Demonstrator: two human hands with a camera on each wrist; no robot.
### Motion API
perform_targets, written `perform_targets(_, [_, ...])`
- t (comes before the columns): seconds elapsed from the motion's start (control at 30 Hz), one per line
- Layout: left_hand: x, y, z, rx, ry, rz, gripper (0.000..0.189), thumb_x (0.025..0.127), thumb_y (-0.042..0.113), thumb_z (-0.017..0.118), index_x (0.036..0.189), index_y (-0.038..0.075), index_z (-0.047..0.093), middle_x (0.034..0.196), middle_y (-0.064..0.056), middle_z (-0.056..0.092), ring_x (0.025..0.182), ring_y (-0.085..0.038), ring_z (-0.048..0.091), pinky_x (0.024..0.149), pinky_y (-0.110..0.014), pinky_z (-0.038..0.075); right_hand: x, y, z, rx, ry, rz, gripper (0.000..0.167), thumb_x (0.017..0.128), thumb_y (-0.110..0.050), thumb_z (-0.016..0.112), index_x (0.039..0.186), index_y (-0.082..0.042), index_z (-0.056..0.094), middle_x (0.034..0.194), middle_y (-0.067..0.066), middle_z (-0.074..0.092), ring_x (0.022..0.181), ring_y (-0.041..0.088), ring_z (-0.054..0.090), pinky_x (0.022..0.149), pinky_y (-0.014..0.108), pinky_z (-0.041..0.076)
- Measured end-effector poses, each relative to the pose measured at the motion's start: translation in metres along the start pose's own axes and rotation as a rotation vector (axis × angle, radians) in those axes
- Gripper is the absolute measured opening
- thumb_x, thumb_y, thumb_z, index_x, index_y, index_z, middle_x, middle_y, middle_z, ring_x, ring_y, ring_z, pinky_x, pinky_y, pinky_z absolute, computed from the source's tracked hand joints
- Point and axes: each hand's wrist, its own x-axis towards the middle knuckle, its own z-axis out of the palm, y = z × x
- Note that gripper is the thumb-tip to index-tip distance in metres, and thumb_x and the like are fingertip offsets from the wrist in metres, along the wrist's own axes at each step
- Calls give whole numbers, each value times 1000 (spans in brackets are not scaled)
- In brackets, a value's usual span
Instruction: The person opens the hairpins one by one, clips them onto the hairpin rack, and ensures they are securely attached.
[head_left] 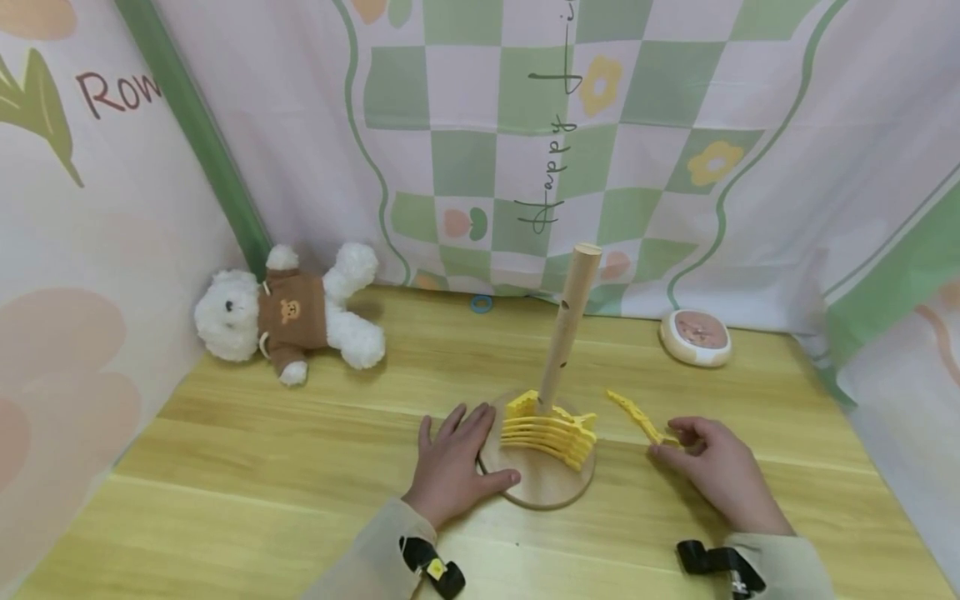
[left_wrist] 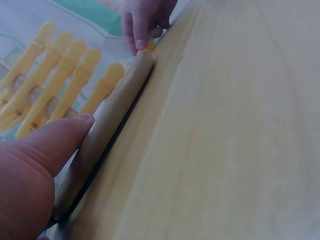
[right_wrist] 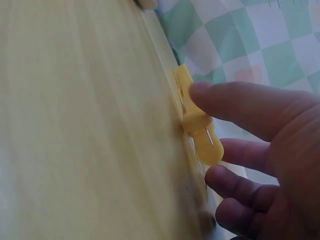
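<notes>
A round wooden base (head_left: 542,493) carries an upright wooden pole (head_left: 572,321) with small holes. Several slim, curved yellow plastic pieces (head_left: 546,435) are stacked around the pole's foot; their knobbed ends line up in the left wrist view. My left hand (head_left: 453,467) rests with fingers spread at the base's left side, the thumb over its near rim. To the right, my right hand (head_left: 712,467) pinches the near end of one loose yellow plastic piece (head_left: 633,414). That yellow piece (right_wrist: 189,107) shows a rounded end and a thin metal bit, with the thumb against it.
A white plush toy (head_left: 296,321) in a brown top lies at the back left. By the curtain (head_left: 465,167) along the back edge are a small blue ring (head_left: 481,304) and a rounded white device (head_left: 696,338). The wooden table (head_left: 247,483) extends around the base.
</notes>
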Motion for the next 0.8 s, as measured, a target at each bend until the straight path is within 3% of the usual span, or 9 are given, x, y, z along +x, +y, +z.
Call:
perform_targets(0.27, [0,0,0,2,7,4,96,82,74,63,157,20,37,161,3,36,149,-31,27,114,-70,6,-2,1,-3,-47,-29,-17,72,83,-55,77,122,4,64,107,17,67,98,32,62,83,53,50])
perform_targets(0.47, [0,0,-1,4,4,5,96,82,74,63,157,20,37,161,2,36,149,-31,27,114,-70,6,-2,-1,-4,-5,-15,17,69,89,-54,71,129,1,61,109,14,69,89,22,63,71,36,52])
perform_targets(0.6, [0,1,-1,3,-1,3,95,82,73,63,157,20,37,161,3,36,149,-31,27,114,-70,6,-3,-3,-2,24,67,9,60,94,-44,69,131,2,60,108,15,70,83,18,61,61,27,49])
perform_targets(0.8, [0,1,-1,-2,-5,3,95,83,73,63,157,20,37,161,2,36,149,-31,27,115,-70,5,-6,-10,-1,52,243,-80,46,95,-34,70,125,1,66,101,14,69,74,8,54,54,24,44])
